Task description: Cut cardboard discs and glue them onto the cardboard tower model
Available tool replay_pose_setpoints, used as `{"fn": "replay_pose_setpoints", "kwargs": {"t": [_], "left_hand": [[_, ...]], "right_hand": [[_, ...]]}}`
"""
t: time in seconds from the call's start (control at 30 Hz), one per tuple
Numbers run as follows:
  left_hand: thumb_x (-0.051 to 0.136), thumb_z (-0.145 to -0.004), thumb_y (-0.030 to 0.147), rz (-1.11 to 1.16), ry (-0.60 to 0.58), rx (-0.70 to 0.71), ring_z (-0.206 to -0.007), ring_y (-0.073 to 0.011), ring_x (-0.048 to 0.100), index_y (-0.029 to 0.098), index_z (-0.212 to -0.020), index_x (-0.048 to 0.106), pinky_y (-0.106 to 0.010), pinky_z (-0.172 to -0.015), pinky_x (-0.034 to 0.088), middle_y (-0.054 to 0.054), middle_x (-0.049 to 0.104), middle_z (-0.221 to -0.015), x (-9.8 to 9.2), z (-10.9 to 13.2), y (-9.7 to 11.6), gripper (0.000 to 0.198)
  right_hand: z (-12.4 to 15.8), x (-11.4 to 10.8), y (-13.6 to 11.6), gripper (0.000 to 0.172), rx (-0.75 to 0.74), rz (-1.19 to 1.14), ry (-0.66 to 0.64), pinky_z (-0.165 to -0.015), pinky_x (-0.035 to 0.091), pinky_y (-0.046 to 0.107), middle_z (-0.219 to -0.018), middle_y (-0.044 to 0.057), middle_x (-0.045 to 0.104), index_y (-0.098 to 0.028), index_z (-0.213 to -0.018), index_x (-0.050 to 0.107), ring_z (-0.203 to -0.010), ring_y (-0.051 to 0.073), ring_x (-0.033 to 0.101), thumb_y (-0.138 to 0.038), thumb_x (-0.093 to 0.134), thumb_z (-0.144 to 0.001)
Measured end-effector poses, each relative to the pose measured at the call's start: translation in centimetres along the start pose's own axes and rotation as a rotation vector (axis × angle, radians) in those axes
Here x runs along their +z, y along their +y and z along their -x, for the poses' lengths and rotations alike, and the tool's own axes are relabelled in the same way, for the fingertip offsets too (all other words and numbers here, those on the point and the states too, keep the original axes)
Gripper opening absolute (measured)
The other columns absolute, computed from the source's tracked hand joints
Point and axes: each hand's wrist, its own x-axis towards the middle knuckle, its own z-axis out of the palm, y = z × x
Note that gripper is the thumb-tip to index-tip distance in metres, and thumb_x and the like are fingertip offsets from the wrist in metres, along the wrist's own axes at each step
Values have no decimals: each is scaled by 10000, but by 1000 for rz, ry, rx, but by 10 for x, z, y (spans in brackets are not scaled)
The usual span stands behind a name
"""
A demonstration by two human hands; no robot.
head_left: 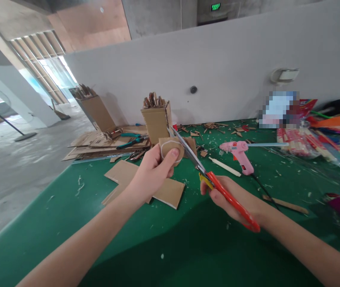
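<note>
My left hand (150, 169) pinches a small piece of cardboard (164, 146) between thumb and fingers. A pale, rounded outline shows on its face, and the thumb presses over it. My right hand (232, 195) is closed on scissors (219, 184) with red handles and a bit of yellow near the pivot. Their blades point up and left, against or just in front of the right side of the cardboard; I cannot tell how far they are apart. Below my left hand, flat cardboard pieces (168, 192) lie crossed on the green table (122, 235).
Behind stand a cardboard box (155, 123) full of strips and another cardboard holder (95, 111). Teal-handled pliers (131, 140) rest on stacked cardboard (83, 141). At right lie a pink glue gun (240, 153), a pale stick (225, 166) and packaged sticks (299, 141). A white wall (232, 63) closes the back.
</note>
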Motion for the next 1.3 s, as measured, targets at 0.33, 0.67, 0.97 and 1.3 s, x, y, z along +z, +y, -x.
{"fn": "replay_pose_setpoints", "kwargs": {"t": [0.33,0.67,0.97,1.3], "left_hand": [[482,-908,401,-209,-115,-28,-487,-62,254,192,-723,388,-222,-450,209,63,291,-592,-14,0,7,294],[506,-890,396,-294,-123,-59,-473,-70,285,197,-678,375,-227,-447,221,55,329,-555,-19,0,14,320],[510,-889,402,-305,-161,-69,-472,-64,276,193,-676,375,-225,-442,207,54,311,-572,-26,-2,16,328],[566,-860,405,57,-23,-68,-485,-49,195,175,-718,437,-198,-421,180,65,280,-621,-8,-4,3,300]], "right_hand": [[0,-6,-7,468,-45,112,5,-524,390,288,-689,0,470,-197,-763,464,-550,129,435,-616,308,-901],[-1,-3,-2,469,-52,248,11,-551,368,296,-678,-4,438,-205,-706,389,-552,130,408,-587,235,-930],[-1,2,13,463,70,104,19,-445,272,252,-611,-37,358,-214,-663,345,-498,103,309,-629,370,-866],[2,-12,-6,426,20,-13,-76,-565,447,288,-791,43,558,-203,-863,473,-618,151,491,-609,347,-894]]}}
